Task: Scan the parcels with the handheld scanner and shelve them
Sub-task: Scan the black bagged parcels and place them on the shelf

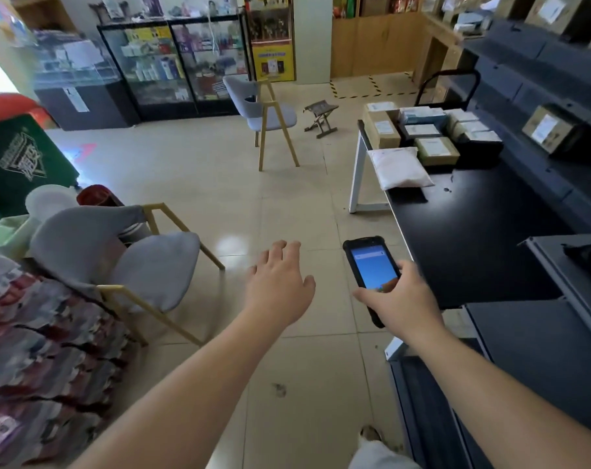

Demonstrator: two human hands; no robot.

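Your right hand [400, 299] is gripping the scanner [372, 275], fingers curling round it; your left hand [280, 286] is hovering, fingers spread, parcels [422, 137] lying on the worktop [473, 238].

Single head-worn view — wide-angle, looking forward and down from standing height. Both forearms reach out close below the lens; tiled floor [287, 184] fills the middle, black worktop [473, 238] along the right edge — shop cabinets far off.

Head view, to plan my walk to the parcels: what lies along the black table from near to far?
Right hand holding the handheld scanner → bare black table → white padded mailer → cardboard boxes → black cart handle.
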